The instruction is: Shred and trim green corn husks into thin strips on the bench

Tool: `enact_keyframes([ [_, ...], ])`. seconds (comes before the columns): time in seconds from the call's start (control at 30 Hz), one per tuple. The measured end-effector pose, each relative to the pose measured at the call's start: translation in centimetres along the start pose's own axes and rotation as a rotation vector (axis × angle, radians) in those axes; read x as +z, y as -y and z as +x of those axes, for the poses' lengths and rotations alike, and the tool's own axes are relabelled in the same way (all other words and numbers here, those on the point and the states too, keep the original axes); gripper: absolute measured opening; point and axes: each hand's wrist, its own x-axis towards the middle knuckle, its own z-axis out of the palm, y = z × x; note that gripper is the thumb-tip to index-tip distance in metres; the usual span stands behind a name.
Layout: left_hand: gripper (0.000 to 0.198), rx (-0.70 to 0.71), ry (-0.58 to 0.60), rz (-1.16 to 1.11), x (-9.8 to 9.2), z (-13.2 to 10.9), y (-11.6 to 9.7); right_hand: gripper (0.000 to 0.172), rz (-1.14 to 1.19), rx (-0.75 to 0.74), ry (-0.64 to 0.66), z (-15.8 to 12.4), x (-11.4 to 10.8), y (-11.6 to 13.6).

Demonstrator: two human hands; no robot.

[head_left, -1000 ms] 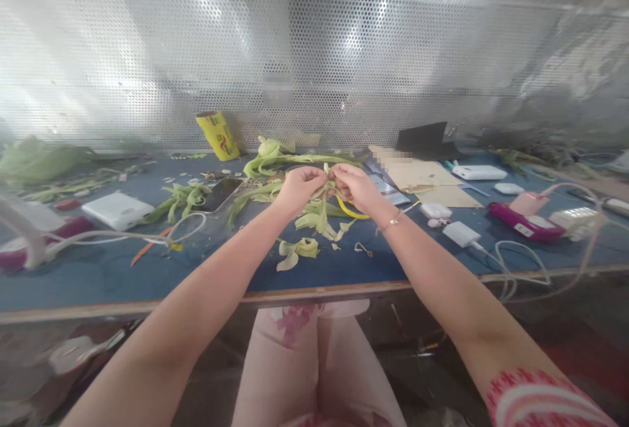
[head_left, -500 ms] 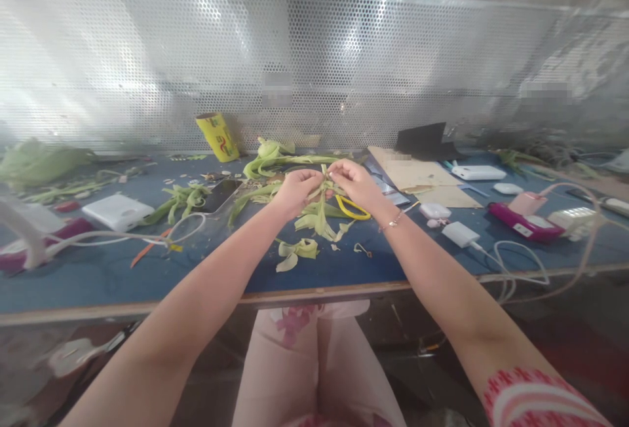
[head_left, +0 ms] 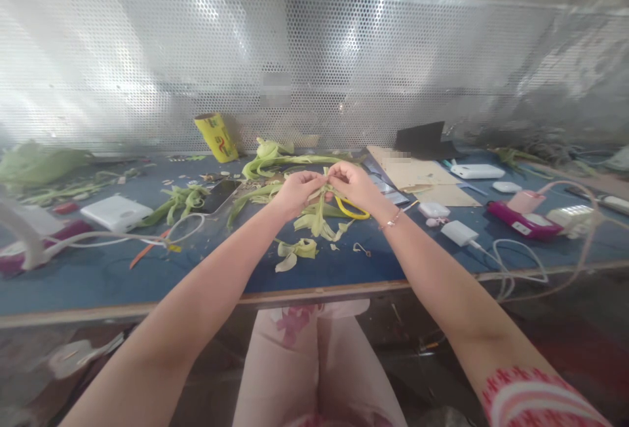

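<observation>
Over the middle of the blue table, my left hand (head_left: 301, 192) pinches a pale green leafy strip (head_left: 319, 217), which hangs down below the fingers. My right hand (head_left: 352, 181) closes on the upper end of that same strip, its fingertips meeting those of the left. A yellow loop-shaped handle (head_left: 354, 209) shows just under the right hand; the rest of it is hidden. A curled leaf piece (head_left: 299, 250) lies nearer the front edge. Behind the hands rests a bundle of long green leaf strips (head_left: 275, 160).
A yellow printed tube (head_left: 217, 137) leans near the perforated metal screen (head_left: 339, 40). On the left lie a phone (head_left: 221, 196) and a white box-shaped device (head_left: 116, 212) with cables. To the right are cardboard (head_left: 417, 175), a white charger (head_left: 458, 234) with its cord, and a purple power strip (head_left: 521, 221).
My fingertips have come closer together at the top of the strip, the right hand shifting slightly left and down. Elsewhere things look the same.
</observation>
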Motion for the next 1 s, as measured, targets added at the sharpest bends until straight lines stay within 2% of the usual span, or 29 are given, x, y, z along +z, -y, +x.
enact_keyframes([
  [0.17, 0.011, 0.016, -0.012, 0.017, 0.0, 0.0, 0.1, 0.013, 0.036, 0.010, 0.003, 0.2, 0.0, -0.1],
  [0.4, 0.010, 0.081, -0.031, 0.061, 0.0, 0.2, 0.4, 0.012, 0.028, 0.071, 0.033, 0.0, 0.1, 0.9],
  [0.63, 0.012, 0.109, 0.038, 0.105, -0.5, 0.4, 0.6, 0.013, 0.016, 0.092, 0.069, 0.0, 0.0, 1.2],
  [1.0, 0.010, 0.042, 0.043, 0.053, -0.4, 0.1, 0.2, 0.018, 0.093, 0.180, 0.094, -0.3, 0.1, 1.7],
])
